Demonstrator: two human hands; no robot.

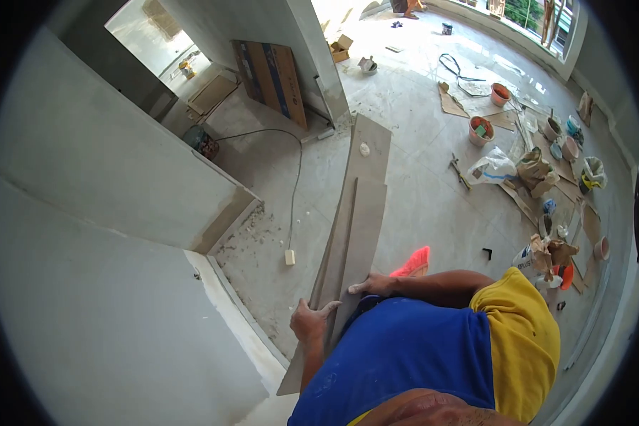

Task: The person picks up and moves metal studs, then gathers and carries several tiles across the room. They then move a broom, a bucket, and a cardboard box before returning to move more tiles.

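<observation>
Your left hand (311, 321) grips the near left edge of a long grey tile plank (358, 213), fingers wrapped over it with the thumb sticking out. Your right hand (373, 285) lies flat on the plank's top face, fingers spread. The plank runs away from you across the dusty floor (419, 199), with a narrower strip (342, 234) lying along its left side. A white cable (295, 192) trails just to the left, ending at a small plug block (290, 257).
</observation>
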